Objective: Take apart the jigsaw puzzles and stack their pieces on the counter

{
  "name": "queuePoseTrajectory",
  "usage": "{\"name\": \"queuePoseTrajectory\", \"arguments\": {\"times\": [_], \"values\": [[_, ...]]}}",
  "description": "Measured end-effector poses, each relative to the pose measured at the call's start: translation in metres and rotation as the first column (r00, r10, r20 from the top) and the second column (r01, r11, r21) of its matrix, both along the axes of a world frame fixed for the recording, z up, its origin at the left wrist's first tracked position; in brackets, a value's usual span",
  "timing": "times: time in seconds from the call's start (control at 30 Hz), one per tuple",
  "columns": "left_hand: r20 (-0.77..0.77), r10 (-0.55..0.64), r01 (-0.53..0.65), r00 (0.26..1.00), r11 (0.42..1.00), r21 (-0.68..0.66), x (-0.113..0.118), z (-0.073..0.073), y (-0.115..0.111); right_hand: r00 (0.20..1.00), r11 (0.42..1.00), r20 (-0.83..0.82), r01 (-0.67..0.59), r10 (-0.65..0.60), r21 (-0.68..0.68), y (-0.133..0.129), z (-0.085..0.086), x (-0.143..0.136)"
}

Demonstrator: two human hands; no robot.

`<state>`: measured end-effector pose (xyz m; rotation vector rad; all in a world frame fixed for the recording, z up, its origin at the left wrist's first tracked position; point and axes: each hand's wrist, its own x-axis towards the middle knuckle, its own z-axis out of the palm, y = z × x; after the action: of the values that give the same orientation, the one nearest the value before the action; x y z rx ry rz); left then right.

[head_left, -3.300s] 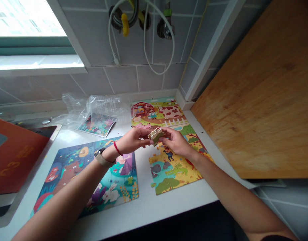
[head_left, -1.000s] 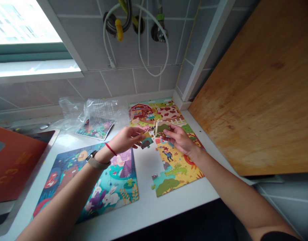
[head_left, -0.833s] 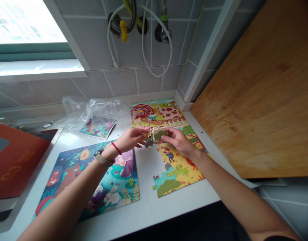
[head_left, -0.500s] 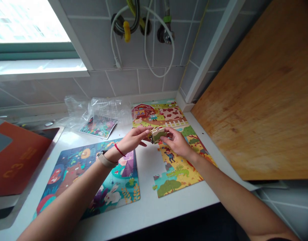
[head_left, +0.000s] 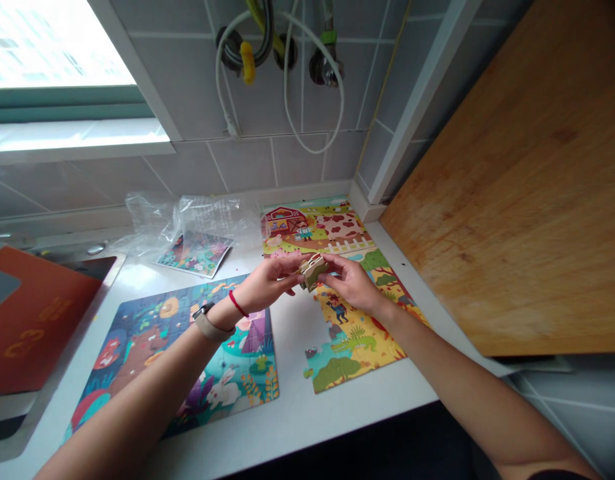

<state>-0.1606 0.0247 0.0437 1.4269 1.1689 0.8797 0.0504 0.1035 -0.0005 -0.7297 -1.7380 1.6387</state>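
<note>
Between my two hands is a small stack of jigsaw puzzle pieces (head_left: pixel 313 271), held above the white counter. My left hand (head_left: pixel 273 276) closes its fingers on the stack's left side. On the right side, my right hand (head_left: pixel 348 280) pinches it between thumb and fingers. Beneath my right hand lies a partly assembled puzzle (head_left: pixel 357 343) with a crocodile and trees, its left edge uneven. A farm picture (head_left: pixel 337 227) with a cow and a barn adjoins it at the back. Under my left forearm rests an assembled forest puzzle (head_left: pixel 172 327) with a bear and a rabbit.
Crumpled clear plastic bags (head_left: pixel 187 217) and a small picture card (head_left: pixel 200 255) lie at the back of the counter (head_left: pixel 295 340). An orange box (head_left: pixel 35 320) stands at the left. A wooden board (head_left: pixel 517 200) rises at the right. Pipes and a white cable (head_left: pixel 343 100) hang on the wall.
The stack of puzzle pieces has tilted between my hands, and my left fingers have come closer around it. The puzzles on the counter have not moved.
</note>
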Motion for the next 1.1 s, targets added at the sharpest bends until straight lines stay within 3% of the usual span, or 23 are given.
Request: {"name": "queuePoseTrajectory", "arguments": {"times": [0.3,0.5,0.57,0.63,0.73,0.8,0.97,1.1], "values": [[0.028,0.026,-0.025,0.999,1.000,-0.011,0.002,0.005,0.000,0.997,0.996,-0.074,-0.019,0.013,-0.081,0.000,0.001,-0.001],[0.119,0.122,-0.108,0.985,0.987,-0.117,0.001,0.006,0.000,0.996,0.984,-0.082,0.021,-0.036,-0.179,-0.001,0.011,0.002],[0.039,0.143,-0.139,0.989,0.986,-0.087,-0.003,0.012,-0.002,0.992,0.967,-0.114,0.028,-0.059,-0.255,0.000,0.017,0.004],[-0.211,0.105,-0.118,0.972,0.992,-0.049,-0.005,0.021,-0.007,0.984,0.943,-0.155,0.027,-0.082,-0.331,0.000,0.023,0.008],[-0.611,-0.159,0.060,0.775,0.982,-0.180,0.005,0.032,-0.024,0.975,0.902,-0.192,0.019,-0.111,-0.430,0.002,0.027,0.011],[-0.669,-0.318,0.177,0.672,0.946,-0.272,0.024,0.034,-0.038,0.975,0.884,-0.193,0.008,-0.110,-0.468,0.002,0.027,0.012],[-0.861,-0.272,0.233,0.431,0.955,-0.185,0.078,0.025,-0.066,0.977,0.875,-0.196,-0.026,-0.080,-0.484,0.000,0.019,0.010],[-0.878,-0.282,0.223,0.387,0.952,-0.207,0.090,0.021,-0.070,0.974,0.866,-0.201,-0.013,-0.101,-0.500,0.000,0.019,0.009]]}}
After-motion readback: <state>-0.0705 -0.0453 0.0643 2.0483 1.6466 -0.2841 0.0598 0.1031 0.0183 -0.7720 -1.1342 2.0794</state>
